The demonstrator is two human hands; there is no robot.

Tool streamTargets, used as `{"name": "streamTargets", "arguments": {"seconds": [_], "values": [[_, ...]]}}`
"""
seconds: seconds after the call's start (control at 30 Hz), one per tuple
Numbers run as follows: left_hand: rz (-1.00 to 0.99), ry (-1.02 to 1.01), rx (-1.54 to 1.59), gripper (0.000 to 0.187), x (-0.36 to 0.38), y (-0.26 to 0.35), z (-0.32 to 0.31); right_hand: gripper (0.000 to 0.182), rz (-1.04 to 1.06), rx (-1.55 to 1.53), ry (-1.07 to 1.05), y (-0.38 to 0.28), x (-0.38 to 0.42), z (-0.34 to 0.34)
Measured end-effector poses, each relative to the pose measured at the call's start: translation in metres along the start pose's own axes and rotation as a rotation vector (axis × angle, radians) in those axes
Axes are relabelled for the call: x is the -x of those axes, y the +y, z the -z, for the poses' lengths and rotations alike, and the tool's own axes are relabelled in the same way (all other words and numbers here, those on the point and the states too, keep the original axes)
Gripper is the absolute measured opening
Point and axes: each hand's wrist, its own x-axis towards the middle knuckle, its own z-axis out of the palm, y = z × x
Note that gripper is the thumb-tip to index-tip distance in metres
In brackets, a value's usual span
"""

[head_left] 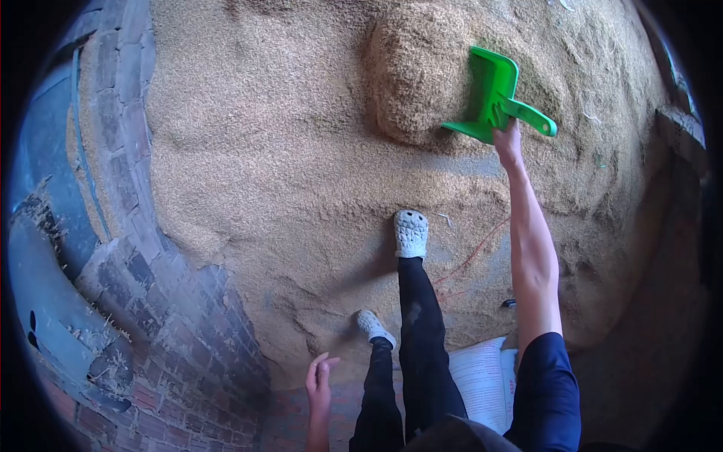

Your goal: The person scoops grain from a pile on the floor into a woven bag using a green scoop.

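My right hand (pixel 507 135) grips a bright green dustpan (pixel 497 79) near the base of its handle. The dustpan's mouth faces left and meets the right side of a raised mound of grain (pixel 422 75), which looks like unhulled rice. My left hand (pixel 319 375) hangs low beside my leg, holding nothing, its fingers loosely apart. Beneath both hands spreads a thick layer of the same grain (pixel 256 143).
My feet in pale clogs (pixel 411 232) stand on the grain. White printed sacks (pixel 482 384) lie by my right leg. Brick paving (pixel 173 346) and a bluish-grey object (pixel 49 286) are at left. A reddish string (pixel 474 252) trails over the grain.
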Motion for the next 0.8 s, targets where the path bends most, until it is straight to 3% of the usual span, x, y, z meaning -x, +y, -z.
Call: {"name": "streamTargets", "arguments": {"seconds": [0.03,0.07,0.1,0.17,0.23,0.33,0.43,0.5,0.53,0.67,0.8], "values": [[-0.003,0.014,0.011,0.028,0.0,0.001,-0.004,0.048,-0.068,-0.008,-0.036,-0.03,0.001,-0.018],[-0.001,0.014,-0.008,0.028,0.001,0.003,-0.007,0.049,-0.004,-0.093,-0.1,-0.033,-0.004,-0.045],[0.002,0.015,-0.032,0.028,0.003,0.006,-0.009,0.047,0.068,0.073,-0.176,-0.042,-0.008,-0.076],[0.035,0.035,0.033,0.028,0.006,0.009,-0.014,0.029,0.227,0.076,-0.279,-0.108,0.012,-0.147],[0.062,0.073,0.102,0.029,0.011,0.011,-0.016,0.034,0.202,0.08,-0.433,-0.167,0.042,-0.217],[0.074,0.14,0.139,0.029,0.018,0.016,-0.013,0.042,0.193,0.013,-0.477,-0.226,0.093,-0.283],[0.074,0.194,0.186,0.03,0.021,0.016,-0.012,0.058,0.147,-0.093,-0.602,-0.247,0.131,-0.307],[0.026,0.165,0.203,0.034,0.016,0.008,-0.01,0.068,0.064,-0.19,-0.557,-0.235,0.15,-0.316],[0.027,0.184,0.221,0.034,0.011,0.008,-0.009,0.074,0.121,-0.299,-0.492,-0.229,0.158,-0.315],[0.038,0.228,0.347,0.047,-0.045,0.009,0.027,0.065,0.02,-0.111,-0.367,-0.223,0.172,-0.289],[0.014,0.48,0.409,0.062,-0.148,0.013,0.092,0.055,0.102,-0.047,-0.332,-0.229,0.178,-0.27]]}}
